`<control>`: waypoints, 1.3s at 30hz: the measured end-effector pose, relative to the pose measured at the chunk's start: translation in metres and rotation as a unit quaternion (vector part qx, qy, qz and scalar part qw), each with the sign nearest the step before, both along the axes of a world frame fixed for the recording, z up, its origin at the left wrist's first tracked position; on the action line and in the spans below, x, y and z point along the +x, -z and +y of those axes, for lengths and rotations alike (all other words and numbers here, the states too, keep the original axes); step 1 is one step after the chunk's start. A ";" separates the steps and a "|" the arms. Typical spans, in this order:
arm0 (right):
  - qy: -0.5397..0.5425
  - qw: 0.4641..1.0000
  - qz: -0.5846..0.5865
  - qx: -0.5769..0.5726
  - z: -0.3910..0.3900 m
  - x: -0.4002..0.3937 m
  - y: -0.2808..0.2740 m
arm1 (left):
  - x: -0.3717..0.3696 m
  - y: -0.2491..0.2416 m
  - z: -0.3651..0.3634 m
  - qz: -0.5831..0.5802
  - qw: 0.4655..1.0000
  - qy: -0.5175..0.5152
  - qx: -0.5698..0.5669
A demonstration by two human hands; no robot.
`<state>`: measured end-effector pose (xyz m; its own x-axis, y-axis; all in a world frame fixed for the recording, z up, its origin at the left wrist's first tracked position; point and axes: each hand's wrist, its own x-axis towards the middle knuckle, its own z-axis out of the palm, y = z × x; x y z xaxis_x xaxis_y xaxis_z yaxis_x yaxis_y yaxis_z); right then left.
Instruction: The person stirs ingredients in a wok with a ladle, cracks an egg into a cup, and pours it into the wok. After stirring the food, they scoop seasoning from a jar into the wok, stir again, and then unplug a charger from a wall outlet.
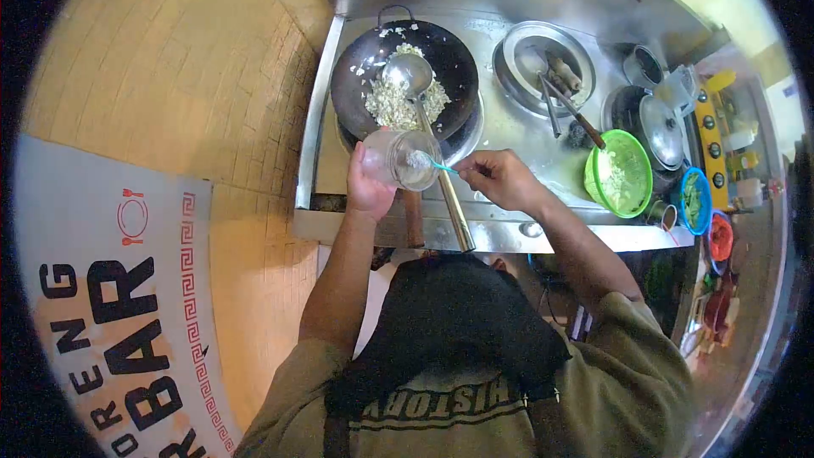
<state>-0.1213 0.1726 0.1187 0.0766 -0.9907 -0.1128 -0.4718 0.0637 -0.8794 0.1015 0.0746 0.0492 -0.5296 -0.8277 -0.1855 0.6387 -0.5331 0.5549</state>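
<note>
Two hands clamped: left [371,193] on jar [383,161], right [502,180] on teal spoon [444,168]; banner [76,203] lettering "BAR".

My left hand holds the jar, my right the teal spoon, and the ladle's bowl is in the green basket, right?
No, the ladle's bowl is in the wok; the head view shows it. Your left hand holds the jar and your right hand the teal spoon.
</note>
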 end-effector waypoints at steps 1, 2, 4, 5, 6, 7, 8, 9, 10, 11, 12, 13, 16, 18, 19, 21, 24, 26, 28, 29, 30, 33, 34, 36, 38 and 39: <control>-0.001 1.000 -0.007 0.005 -0.003 0.002 0.000 | 0.002 0.001 -0.002 -0.001 1.000 -0.004 0.005; -0.005 1.000 -0.025 0.009 -0.007 0.004 0.002 | 0.004 0.004 -0.005 -0.001 1.000 -0.005 0.001; -0.012 0.998 -0.062 0.017 -0.014 0.008 0.008 | 0.007 0.009 -0.010 -0.001 1.000 -0.006 -0.007; -0.014 0.997 -0.072 0.022 -0.018 0.010 0.012 | 0.009 0.011 -0.012 0.000 1.000 -0.011 -0.011; -0.015 0.996 -0.082 0.027 -0.021 0.012 0.017 | 0.012 0.012 -0.014 0.000 1.000 -0.015 -0.014; -0.017 0.995 -0.092 0.033 -0.024 0.015 0.020 | 0.015 0.012 -0.015 0.000 1.000 -0.018 -0.017; -0.015 0.994 -0.098 0.043 -0.026 0.017 0.020 | 0.019 0.012 -0.016 -0.006 0.999 -0.030 -0.014; -0.014 0.993 -0.105 0.053 -0.029 0.019 0.015 | 0.023 0.012 -0.018 -0.011 0.999 -0.042 -0.011; -0.012 0.992 -0.111 0.062 -0.032 0.022 0.013 | 0.027 0.012 -0.021 -0.017 0.998 -0.054 -0.009; -0.011 0.992 -0.107 0.058 -0.037 0.022 0.015 | 0.035 0.017 -0.026 -0.018 0.997 -0.072 -0.023; -0.010 0.993 -0.103 0.054 -0.045 0.019 0.018 | 0.046 0.026 -0.033 -0.019 0.995 -0.091 -0.036; -0.009 0.994 -0.099 0.050 -0.054 0.017 0.022 | 0.057 0.028 -0.039 -0.019 0.993 -0.110 -0.049; -0.002 0.995 0.098 0.029 -0.094 0.014 0.027 | 0.097 0.030 -0.047 -0.030 0.986 -0.141 -0.081; -0.017 0.969 0.244 -0.035 -0.132 0.018 0.067 | 0.116 0.032 -0.045 -0.011 0.984 -0.177 -0.030; -0.026 0.947 0.314 -0.065 -0.146 0.022 0.087 | 0.122 0.033 -0.042 -0.002 0.980 -0.197 -0.003; -0.016 0.921 0.386 -0.059 -0.162 0.032 0.100 | 0.124 0.034 -0.036 -0.015 0.973 -0.219 0.075; -0.001 0.914 0.369 -0.170 -0.150 0.035 0.078 | 0.121 0.039 -0.037 -0.003 0.978 -0.204 0.048; -0.020 0.931 0.292 -0.220 -0.118 0.043 0.015 | 0.116 0.040 -0.034 0.005 0.982 -0.187 0.009; -0.133 0.925 0.283 -0.218 -0.089 0.049 -0.027 | 0.110 0.034 -0.038 0.009 0.985 -0.172 -0.014; -0.184 0.918 0.278 -0.215 -0.078 0.050 -0.043 | 0.108 0.034 -0.041 0.017 0.986 -0.163 -0.008; -0.204 0.908 0.305 -0.205 -0.070 0.055 -0.057 | 0.105 0.033 -0.043 0.026 0.988 -0.150 -0.001; -0.243 0.851 0.414 -0.211 -0.066 0.078 -0.075 | 0.084 0.015 -0.043 0.057 0.992 -0.110 -0.023; -0.238 0.843 0.431 -0.214 -0.069 0.080 -0.080 | 0.075 0.005 -0.044 0.069 0.992 -0.096 -0.038; -0.234 0.829 0.461 -0.214 -0.068 0.082 -0.092 | 0.055 -0.008 -0.048 0.029 0.990 -0.126 -0.059; -0.222 0.816 0.480 -0.234 -0.067 0.079 -0.106 | 0.044 -0.016 -0.048 0.037 0.985 -0.148 -0.074; -0.216 0.813 0.492 -0.225 -0.066 0.079 -0.111 | 0.038 -0.021 -0.049 0.065 0.984 -0.147 -0.079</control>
<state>-0.0423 0.1063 0.2297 0.5211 -0.8527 0.0363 -0.8532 -0.5194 0.0488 0.1400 0.0256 0.0698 -0.2738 -0.9617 0.0116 0.8234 -0.2281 0.5197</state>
